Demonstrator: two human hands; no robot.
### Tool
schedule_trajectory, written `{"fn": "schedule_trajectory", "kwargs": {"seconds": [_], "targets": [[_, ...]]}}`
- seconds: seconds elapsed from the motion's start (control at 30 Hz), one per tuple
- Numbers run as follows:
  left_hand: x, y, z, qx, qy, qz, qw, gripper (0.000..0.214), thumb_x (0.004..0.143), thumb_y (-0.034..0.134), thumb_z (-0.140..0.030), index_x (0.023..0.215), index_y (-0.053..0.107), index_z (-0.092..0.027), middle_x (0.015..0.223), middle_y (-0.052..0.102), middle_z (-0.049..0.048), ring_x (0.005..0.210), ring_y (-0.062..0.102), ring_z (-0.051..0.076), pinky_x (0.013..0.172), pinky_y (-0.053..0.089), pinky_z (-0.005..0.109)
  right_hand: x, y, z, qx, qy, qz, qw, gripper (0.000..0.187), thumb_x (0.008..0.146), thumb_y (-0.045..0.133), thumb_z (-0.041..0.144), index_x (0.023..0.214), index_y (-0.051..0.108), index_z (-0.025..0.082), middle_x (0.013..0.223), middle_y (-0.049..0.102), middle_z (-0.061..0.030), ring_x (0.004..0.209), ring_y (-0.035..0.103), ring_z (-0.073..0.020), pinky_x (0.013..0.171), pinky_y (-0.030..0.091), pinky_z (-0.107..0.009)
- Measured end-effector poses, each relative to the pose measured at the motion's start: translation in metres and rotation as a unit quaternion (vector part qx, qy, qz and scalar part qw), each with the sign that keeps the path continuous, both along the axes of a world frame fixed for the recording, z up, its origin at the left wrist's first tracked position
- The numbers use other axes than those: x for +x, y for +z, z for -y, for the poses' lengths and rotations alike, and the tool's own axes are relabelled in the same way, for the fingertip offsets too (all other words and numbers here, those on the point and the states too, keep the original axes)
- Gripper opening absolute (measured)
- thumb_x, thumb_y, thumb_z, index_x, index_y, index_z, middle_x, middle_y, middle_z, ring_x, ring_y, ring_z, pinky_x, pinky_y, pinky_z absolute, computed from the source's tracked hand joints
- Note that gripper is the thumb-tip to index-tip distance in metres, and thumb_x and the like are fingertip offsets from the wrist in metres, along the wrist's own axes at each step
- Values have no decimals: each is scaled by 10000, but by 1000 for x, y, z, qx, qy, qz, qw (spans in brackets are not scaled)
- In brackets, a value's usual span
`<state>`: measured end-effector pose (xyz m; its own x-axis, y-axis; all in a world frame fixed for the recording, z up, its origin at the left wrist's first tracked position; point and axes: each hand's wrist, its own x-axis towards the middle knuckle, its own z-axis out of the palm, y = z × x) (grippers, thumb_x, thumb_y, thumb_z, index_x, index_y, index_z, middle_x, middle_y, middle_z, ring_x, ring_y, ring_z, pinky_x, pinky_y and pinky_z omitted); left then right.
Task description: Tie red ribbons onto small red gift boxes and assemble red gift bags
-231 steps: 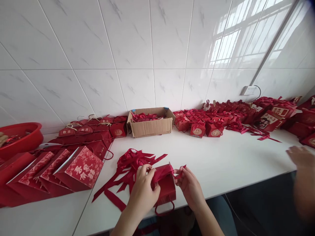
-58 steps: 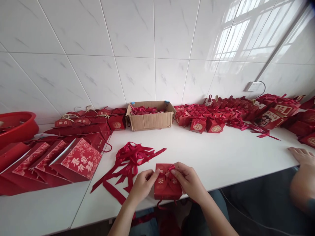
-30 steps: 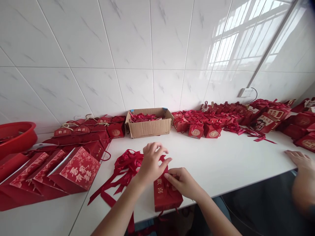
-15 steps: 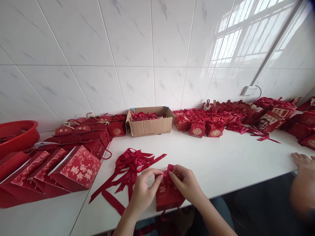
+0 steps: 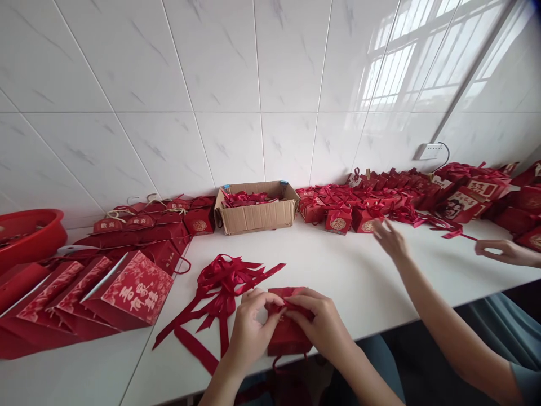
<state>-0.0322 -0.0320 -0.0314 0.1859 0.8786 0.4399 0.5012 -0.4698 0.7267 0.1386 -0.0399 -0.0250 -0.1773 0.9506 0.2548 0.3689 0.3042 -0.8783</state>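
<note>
A red gift box [image 5: 289, 337] with a ribbon on it sits at the near edge of the white table, under both hands. My left hand [image 5: 256, 321] pinches the red ribbon [image 5: 279, 306] on top of the box between thumb and forefinger. Meeting it from the other side, my right hand [image 5: 315, 316] has its fingertips closed on the same ribbon. The fingers partly cover the ribbon, so its exact shape cannot be made out. Left of the box lies a loose heap of red ribbons [image 5: 224, 282].
Behind stands a cardboard box [image 5: 257, 220] of red ribbons. Red gift bags [image 5: 135, 293] and a red basin [image 5: 59, 228] are at left. Finished-looking red boxes [image 5: 338, 221] line the wall at right. A co-worker's hands [image 5: 391, 239] reach over the table from the right.
My hands have come closer together on the ribbon, and the raised ribbon end has gone from sight. From the right, a co-worker's arm has reached in toward the small boxes.
</note>
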Motion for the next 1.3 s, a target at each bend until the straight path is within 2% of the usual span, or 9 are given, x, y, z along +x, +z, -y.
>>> {"fn": "schedule_trajectory", "kwargs": {"seconds": [0.1,0.2,0.37,0.5,0.67,0.83,1.07,1.17,1.3], "targets": [[2,-3,2,10,5,13,1000,160,815,575,-108,848,662,-238,809,692,5,767,646,161,718,550,276,-3,-11,1,37,-60,12,997,233,885,531,240,896,762,218,999,636,-103,704,612,-174,658,533,-319],[3,-8,2,21,5,27,999,189,839,546,-104,895,665,-240,853,710,13,801,671,155,722,563,253,-2,-16,0,22,-85,13,996,193,870,575,289,843,757,231,1132,597,-115,881,613,-224,785,538,-373],[6,-13,-7,-3,-23,61,998,180,856,534,-132,895,675,-237,868,720,27,842,681,172,780,568,290,9,-10,-3,-73,12,-17,997,320,904,532,439,798,724,208,1446,450,-100,1386,345,-291,1094,353,-457],[11,-11,-19,-44,-54,79,994,91,858,557,-175,863,640,-215,845,703,28,824,680,166,755,577,279,11,-13,-7,-77,73,-33,994,391,912,504,490,752,691,186,1546,329,-85,1474,143,-286,1153,238,-480],[6,-6,-16,-45,-29,97,994,115,880,560,-264,968,511,-209,875,617,24,768,633,143,699,564,270,-4,-27,-4,-60,-32,-81,994,411,879,527,548,774,715,198,1447,471,-126,1436,246,-320,1139,232,-541],[-3,-5,0,-27,-64,-14,997,86,879,560,-237,950,608,-231,936,653,43,888,618,183,782,535,314,-13,-32,10,-30,-92,-61,993,386,899,500,514,801,728,219,1449,461,-122,1401,294,-340,1116,260,-572],[-4,-5,-6,-40,-81,-3,996,100,878,556,-171,800,604,-209,832,660,31,838,620,166,770,529,292,-6,-24,26,-34,-83,19,996,292,923,481,444,947,724,285,1421,483,-92,1374,318,-347,1074,291,-596],[-5,-2,-8,-52,-87,-10,995,100,886,547,-184,809,606,-209,826,640,31,817,612,163,744,516,281,4,-21,23,-23,-81,22,996,276,936,465,436,979,696,292,1282,591,-93,1308,418,-317,1037,361,-534],[-8,7,-10,-90,-104,-41,990,110,903,518,-219,811,579,-208,845,626,30,842,601,168,759,497,284,16,-20,9,-7,-78,20,997,254,930,475,370,1106,601,237,1101,659,-102,1039,600,-255,876,480,-418]]}}
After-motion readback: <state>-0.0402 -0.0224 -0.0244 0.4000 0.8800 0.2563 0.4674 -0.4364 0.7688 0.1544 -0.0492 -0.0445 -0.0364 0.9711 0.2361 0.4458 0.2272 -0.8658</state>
